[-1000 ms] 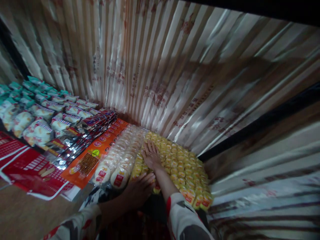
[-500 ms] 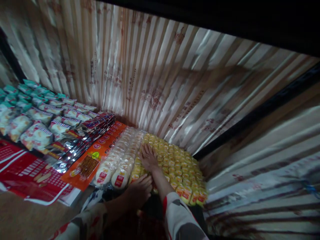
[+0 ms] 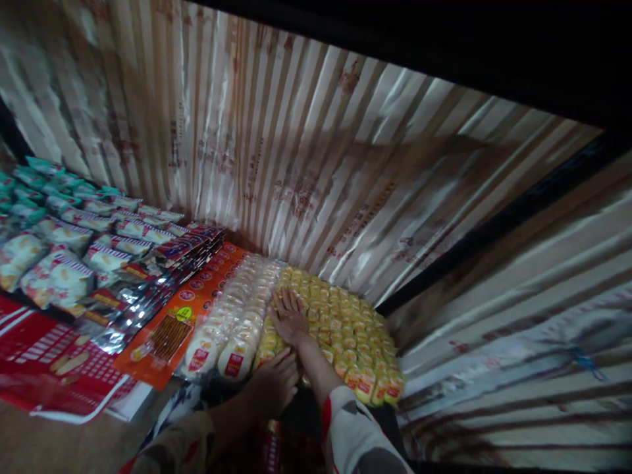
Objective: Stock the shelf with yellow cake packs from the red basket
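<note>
Right hand: your right hand [image 3: 290, 320] lay palm down, fingers extended and gripping nothing, on the yellow packs, just below the centre of the frame.
Left hand: your left hand [image 3: 275, 383] was lower, at the near edge of the same packs and close to your right wrist; whether it gripped any, I could not tell.
Yellow packs: these [image 3: 355, 342] stood in close rows, lower centre of the frame, reaching right of your right forearm.
White packs: two rows of these [image 3: 234, 359] ran directly left of the yellow.
Orange pack: it [image 3: 190, 296] lay beside the white ones, lower left of centre.
Foil packs: a fanned row [image 3: 160, 289] overlapped left of the orange.
Bags: printed bags [image 3: 59, 276] filled the left side.
Red sheet: it [image 3: 54, 365] was at lower left, below the bags.
Sheeting: striped sheeting [image 3: 291, 158] rose behind the goods.
</note>
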Demonstrator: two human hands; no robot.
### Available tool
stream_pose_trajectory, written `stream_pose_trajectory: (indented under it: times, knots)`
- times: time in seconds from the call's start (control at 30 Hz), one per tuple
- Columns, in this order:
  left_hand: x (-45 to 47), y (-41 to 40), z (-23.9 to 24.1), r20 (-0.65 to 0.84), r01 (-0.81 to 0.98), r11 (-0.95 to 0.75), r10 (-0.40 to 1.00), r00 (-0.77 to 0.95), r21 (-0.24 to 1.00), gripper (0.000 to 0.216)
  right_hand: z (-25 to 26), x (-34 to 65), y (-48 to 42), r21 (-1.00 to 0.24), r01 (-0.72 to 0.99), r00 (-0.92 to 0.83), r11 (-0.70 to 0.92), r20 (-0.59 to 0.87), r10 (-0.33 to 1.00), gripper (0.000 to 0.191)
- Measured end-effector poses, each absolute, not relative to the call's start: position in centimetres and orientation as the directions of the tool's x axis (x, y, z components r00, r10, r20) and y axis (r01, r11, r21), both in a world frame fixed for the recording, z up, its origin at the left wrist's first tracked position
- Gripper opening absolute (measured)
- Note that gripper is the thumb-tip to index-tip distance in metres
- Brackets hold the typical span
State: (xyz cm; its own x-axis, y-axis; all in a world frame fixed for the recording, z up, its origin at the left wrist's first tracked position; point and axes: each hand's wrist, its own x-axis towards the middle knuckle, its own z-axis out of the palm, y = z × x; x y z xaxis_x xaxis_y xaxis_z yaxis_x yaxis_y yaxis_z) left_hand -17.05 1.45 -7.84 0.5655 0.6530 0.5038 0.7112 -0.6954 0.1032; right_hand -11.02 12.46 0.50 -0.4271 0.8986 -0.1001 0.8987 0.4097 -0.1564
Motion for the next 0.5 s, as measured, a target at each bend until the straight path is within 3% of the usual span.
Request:
stream_pose_trajectory:
  times: [0.2, 0.37, 0.5]
  knots:
    - [-17.3, 1.4, -7.3, 0.479, 0.725, -0.686, 0.658, 0.581, 0.064, 0.044, 0.6, -10.4, 15.1, -0.087, 0.938, -0.340, 0.336, -0.039, 0.940, 0.057]
    - [-17.2, 1.6, -7.9, 0.494, 0.730, -0.684, 0.638, 0.591, 0.011, 0.042, -0.3, -10.2, 16.0, -0.106, 0.941, -0.332, 0.321, -0.101, 0.938, 0.060]
    - [-17.2, 1.6, -7.2, 0.530, 0.752, -0.659, 0.630, 0.568, -0.023, 0.043, -0.4, -10.0, 16.5, -0.099, 0.936, -0.346, 0.339, -0.067, 0.936, 0.060]
